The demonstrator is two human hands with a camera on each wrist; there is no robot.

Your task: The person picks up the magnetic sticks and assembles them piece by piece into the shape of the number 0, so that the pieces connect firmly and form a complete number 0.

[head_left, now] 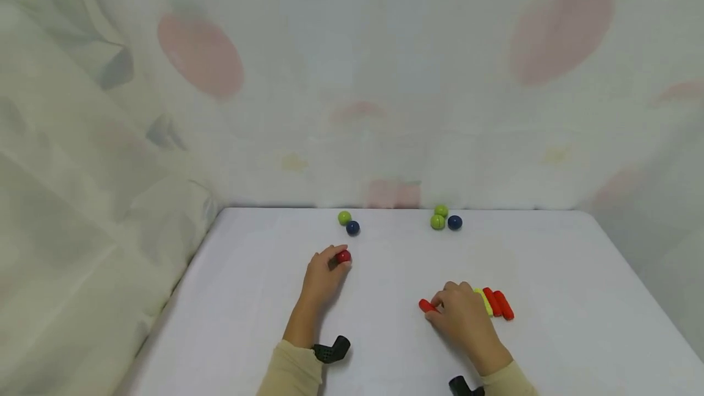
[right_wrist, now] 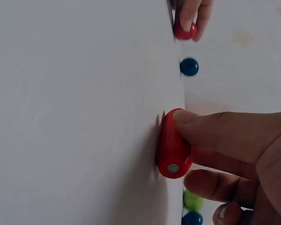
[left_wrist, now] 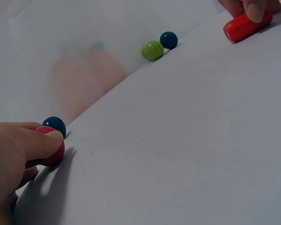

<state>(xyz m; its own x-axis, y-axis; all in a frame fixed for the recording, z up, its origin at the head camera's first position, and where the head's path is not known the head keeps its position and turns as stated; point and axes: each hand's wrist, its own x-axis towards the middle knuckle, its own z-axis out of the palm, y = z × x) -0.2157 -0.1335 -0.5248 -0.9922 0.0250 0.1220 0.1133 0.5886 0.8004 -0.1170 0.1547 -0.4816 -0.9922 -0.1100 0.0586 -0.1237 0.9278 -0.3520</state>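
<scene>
My left hand (head_left: 321, 280) pinches a red ball (head_left: 344, 256) between thumb and fingers, low over the white tabletop. Just beyond it sit a dark blue ball (head_left: 352, 228) and a green ball (head_left: 344, 217), side by side. With thumb and fingers, my right hand (head_left: 464, 318) grips a short red cylinder (right_wrist: 172, 147), which has a small metal disc in its end. Right beside that hand lie a yellow piece (head_left: 485, 302) and two red pieces (head_left: 504, 305) in a row, the yellow one partly hidden by the hand.
Toward the table's back edge, two green balls (head_left: 437, 222) stand close to another dark blue ball (head_left: 454, 222). A patterned cloth (head_left: 385, 109) hangs behind the white table (head_left: 253, 298) and along its sides. Black wrist cameras (head_left: 332, 350) jut from both sleeves.
</scene>
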